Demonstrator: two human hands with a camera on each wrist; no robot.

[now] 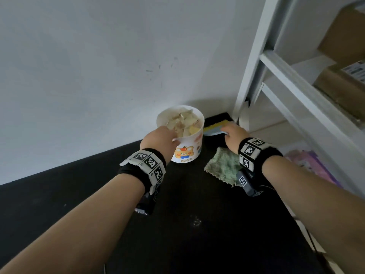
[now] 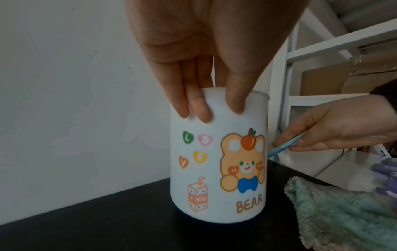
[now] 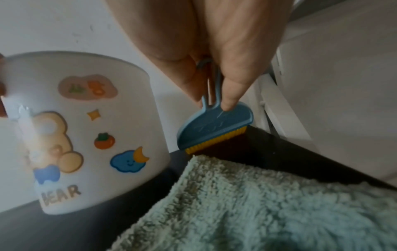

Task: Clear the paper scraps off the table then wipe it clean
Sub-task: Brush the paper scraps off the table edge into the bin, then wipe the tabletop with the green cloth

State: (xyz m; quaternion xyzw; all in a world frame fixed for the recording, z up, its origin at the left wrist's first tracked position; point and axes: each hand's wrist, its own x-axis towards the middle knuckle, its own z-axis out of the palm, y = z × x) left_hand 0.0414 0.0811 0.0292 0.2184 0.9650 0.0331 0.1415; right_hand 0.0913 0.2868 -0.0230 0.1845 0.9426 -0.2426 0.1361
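A white bin [image 1: 187,149] printed with a bear and "BEAR" stands at the back of the black table [image 1: 197,244], filled with paper scraps [image 1: 183,123]. My left hand [image 1: 169,136] pinches its near rim; in the left wrist view its fingertips [image 2: 199,112] lie on the outer wall of the bin [image 2: 217,169]. My right hand [image 1: 227,133] pinches the handle of a small blue brush [image 3: 214,125] with yellow bristles, just right of the bin [image 3: 86,127], over a dark object in the corner. A green cloth [image 1: 223,167] lies flat under my right wrist.
A few pale specks [image 1: 196,222] dot the table's middle. The wall runs close behind the bin. A white metal shelf frame [image 1: 276,76] with cardboard boxes [image 1: 345,36] stands right of the table, and purple items [image 1: 312,165] lie below it.
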